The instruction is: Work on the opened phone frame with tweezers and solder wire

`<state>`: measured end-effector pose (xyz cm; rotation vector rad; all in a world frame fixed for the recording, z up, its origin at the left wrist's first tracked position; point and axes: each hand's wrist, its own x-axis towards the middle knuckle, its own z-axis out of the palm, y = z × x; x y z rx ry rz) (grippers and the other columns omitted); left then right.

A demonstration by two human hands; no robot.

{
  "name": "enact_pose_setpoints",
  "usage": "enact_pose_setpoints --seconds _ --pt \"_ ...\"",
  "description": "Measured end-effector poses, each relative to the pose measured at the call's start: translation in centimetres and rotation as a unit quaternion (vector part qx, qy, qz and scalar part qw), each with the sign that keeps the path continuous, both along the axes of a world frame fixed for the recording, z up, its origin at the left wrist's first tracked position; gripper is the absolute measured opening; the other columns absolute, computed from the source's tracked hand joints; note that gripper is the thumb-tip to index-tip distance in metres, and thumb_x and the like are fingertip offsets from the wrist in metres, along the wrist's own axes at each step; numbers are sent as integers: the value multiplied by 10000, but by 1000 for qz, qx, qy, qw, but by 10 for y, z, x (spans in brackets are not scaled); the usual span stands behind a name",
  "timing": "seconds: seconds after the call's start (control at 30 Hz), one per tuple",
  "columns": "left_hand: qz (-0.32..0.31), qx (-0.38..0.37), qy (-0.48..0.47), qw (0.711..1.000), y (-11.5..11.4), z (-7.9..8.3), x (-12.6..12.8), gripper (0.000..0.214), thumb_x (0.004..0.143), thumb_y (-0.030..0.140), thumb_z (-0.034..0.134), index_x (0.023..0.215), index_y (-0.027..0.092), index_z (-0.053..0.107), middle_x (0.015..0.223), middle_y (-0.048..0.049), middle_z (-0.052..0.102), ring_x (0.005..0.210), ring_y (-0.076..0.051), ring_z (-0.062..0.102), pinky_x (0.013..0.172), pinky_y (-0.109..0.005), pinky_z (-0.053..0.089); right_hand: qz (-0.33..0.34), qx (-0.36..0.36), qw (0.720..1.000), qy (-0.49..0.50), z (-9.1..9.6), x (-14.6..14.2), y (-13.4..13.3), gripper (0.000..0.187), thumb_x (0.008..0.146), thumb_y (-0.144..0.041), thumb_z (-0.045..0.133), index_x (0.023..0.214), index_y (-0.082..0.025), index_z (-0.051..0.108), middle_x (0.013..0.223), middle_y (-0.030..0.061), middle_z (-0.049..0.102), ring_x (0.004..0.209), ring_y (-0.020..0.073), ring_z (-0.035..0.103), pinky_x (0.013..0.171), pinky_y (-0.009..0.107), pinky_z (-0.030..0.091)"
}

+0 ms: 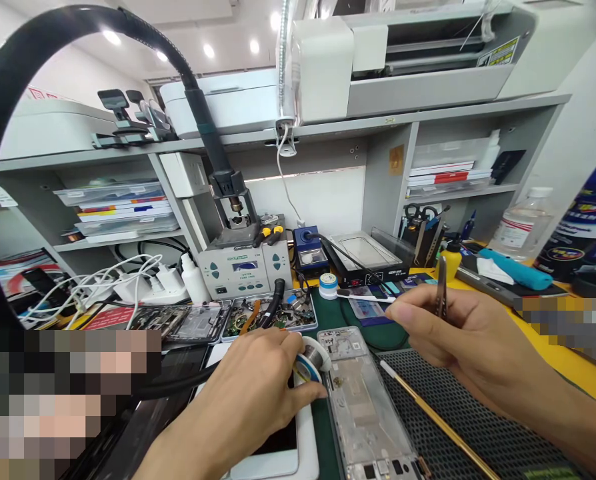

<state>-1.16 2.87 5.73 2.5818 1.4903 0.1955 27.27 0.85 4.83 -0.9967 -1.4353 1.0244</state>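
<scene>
My left hand (251,393) is closed round a small spool of solder wick (312,363), pressed against the top left corner of an opened phone frame (365,413) that lies on the green mat. My right hand (458,340) hovers to the right of the frame, fingers pinched on a white cotton swab (365,297) that points left, with metal tweezers (441,287) standing up between its fingers. A white phone (278,453) lies under my left wrist.
A thin gold-handled tool (438,420) lies on the black ribbed mat (478,427). Behind stand a rework station (245,267), trays of phone parts (273,313), a small blue-and-white roll (329,285), a heating plate (365,257), a clear bottle (521,227) and shelves. A black hose arcs at left.
</scene>
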Motion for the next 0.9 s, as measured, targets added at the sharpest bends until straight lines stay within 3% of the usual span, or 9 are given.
enact_pose_setpoints --seconds 0.23,0.43,0.6,0.9 --pt "-27 6 -12 1000 1 -1 -1 313 1152 324 560 872 229 661 916 -70 765 816 -275 703 720 -366 390 -57 14 998 -32 0 1 4 444 996 -684 865 921 -254 784 647 -95 356 564 114 239 481 268 209" --pt "-27 -3 -38 999 -5 2 -6 269 1098 316 575 870 238 695 877 -44 764 707 -229 643 656 -347 365 -76 31 995 -56 9 -4 0 506 948 -706 900 814 -232 785 615 -72 405 550 117 291 471 286 201" --pt "-29 -11 -43 999 -4 7 -9 254 1065 232 543 839 237 658 869 -38 747 688 -219 616 650 -340 357 -86 38 995 -42 3 0 0 448 974 -687 885 878 -256 806 650 -68 422 580 130 283 497 293 240" --pt "-26 -30 -65 997 -4 11 -9 261 1068 275 558 831 246 663 861 -21 746 698 -219 604 650 -338 376 -90 43 994 -38 1 2 -2 421 970 -681 893 896 -272 830 669 -52 457 608 142 314 524 303 258"
